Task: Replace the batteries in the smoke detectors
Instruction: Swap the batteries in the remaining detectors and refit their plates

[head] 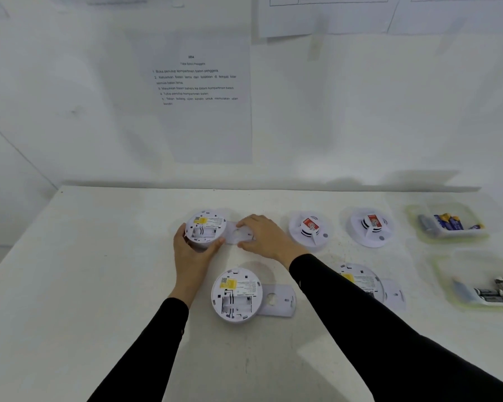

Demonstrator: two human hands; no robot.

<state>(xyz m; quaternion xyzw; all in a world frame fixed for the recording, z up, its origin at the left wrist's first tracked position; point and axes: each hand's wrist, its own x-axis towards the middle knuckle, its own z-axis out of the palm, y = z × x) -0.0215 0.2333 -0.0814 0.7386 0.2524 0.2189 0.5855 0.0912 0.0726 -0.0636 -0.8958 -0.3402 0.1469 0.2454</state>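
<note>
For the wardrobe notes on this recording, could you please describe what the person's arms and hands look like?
Both arms are in long black sleeves, the left sleeve and the right sleeve, each ending at the wrist. The left hand and the right hand are bare, without gloves; no ring or watch shows.

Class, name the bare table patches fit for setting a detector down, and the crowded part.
Bare: the table left of the left hand, and its near strip below the centre open detector. Crowded: the right, around the battery trays.
</note>
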